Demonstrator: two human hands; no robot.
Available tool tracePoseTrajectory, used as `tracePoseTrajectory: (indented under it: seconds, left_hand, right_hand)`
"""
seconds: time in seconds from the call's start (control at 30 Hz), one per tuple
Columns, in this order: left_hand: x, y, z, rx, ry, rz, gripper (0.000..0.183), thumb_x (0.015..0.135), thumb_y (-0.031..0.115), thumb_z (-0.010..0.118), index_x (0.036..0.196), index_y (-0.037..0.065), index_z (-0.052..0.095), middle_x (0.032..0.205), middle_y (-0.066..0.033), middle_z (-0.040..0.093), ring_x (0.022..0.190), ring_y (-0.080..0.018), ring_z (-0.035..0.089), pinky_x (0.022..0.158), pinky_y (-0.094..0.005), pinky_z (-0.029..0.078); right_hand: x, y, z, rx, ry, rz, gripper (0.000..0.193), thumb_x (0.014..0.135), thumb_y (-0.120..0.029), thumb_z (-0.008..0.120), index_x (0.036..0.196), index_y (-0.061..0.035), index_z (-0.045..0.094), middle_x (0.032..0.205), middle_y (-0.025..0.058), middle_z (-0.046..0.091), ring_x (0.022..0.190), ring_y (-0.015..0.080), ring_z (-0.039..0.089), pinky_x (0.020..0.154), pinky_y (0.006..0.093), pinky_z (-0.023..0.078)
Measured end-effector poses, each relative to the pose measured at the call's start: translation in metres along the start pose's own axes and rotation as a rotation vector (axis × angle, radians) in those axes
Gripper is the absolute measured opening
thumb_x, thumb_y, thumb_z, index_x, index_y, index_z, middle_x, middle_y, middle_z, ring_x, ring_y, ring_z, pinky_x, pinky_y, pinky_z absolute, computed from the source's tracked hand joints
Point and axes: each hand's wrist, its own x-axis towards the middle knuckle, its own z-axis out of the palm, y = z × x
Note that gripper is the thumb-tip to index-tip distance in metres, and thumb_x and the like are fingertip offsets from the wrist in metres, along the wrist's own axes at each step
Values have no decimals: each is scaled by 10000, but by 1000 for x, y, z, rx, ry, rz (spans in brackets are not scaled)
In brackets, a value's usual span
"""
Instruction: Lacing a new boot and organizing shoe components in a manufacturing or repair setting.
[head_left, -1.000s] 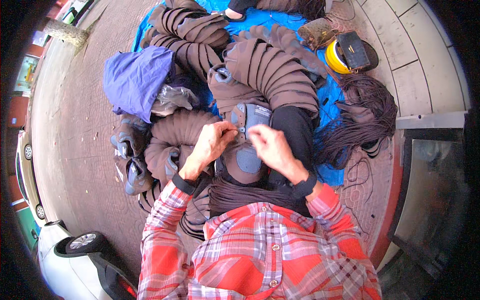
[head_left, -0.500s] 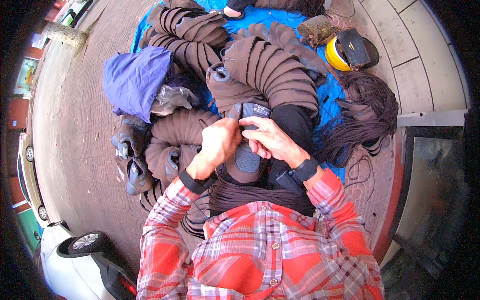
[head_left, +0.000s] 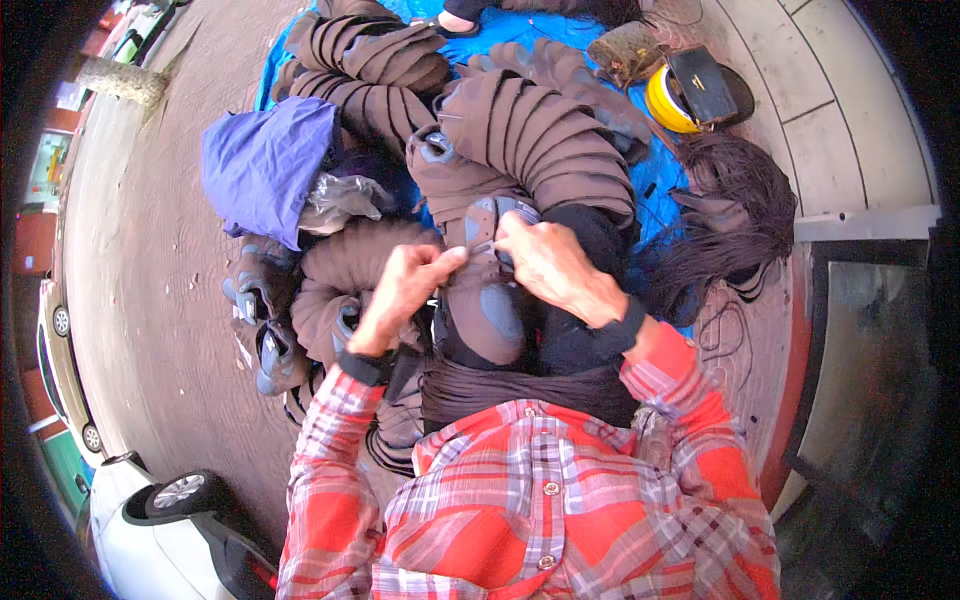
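Both hands met over a brown shoe upper point(head_left: 487, 300) resting on the lap: the left hand point(head_left: 405, 290) had its fingertips pinched narrowly on what looked like a thin needle just left of the piece's top edge, while the right hand point(head_left: 548, 265) curled closed over that edge from above. Below the fingers, the upper showed dull brown with grey-blue oval patches, against stacks of ribbed brown uppers point(head_left: 540, 135).

Shoe upper point(head_left: 480, 300) btwn hands, stacked uppers point(head_left: 540, 130) behind, cloth bundle point(head_left: 265, 165) left.
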Motion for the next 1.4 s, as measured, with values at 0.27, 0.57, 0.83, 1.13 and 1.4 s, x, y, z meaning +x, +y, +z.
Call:
tracePoseTrajectory:
  seconds: [0.27,0.57,0.83,1.13,1.4]
  left_hand:
    - [-24,13,4,-1452,-153,379,469,869,228,555,1310,200,396,1246,-66,479,1200,-243,418,1045,-497,286]
    - [-16,4,38,-1328,57,237,622,845,-77,499,1369,116,225,1299,-185,428,1208,-278,441,1020,-385,383]
    - [-30,35,50,-501,140,384,827,847,-15,544,1436,256,31,1012,-157,609,922,-251,621,753,-357,536]
    - [-26,30,65,-682,245,179,649,826,37,591,1336,117,199,874,-108,613,763,-187,614,607,-265,503]
    - [-39,23,80,-1309,287,-293,162,850,0,522,1003,40,487,1042,-136,600,924,-244,609,718,-311,527]
  right_hand:
    - [-20,44,-40,1441,440,426,157,957,-178,394,989,-25,381,1023,246,562,825,354,643,631,378,570]
    - [-54,68,-38,1726,775,481,126,926,-80,430,915,38,473,1042,290,566,1029,356,570,921,418,479]
    - [-47,57,-29,1628,768,448,117,874,-48,527,946,45,527,980,201,605,957,284,613,852,346,518]
    - [-66,76,-22,1595,982,595,127,853,-87,587,900,25,552,901,153,628,829,264,650,768,334,550]
    - [-164,182,-75,809,1396,646,184,885,-43,516,962,123,502,984,195,572,888,253,614,839,311,533]
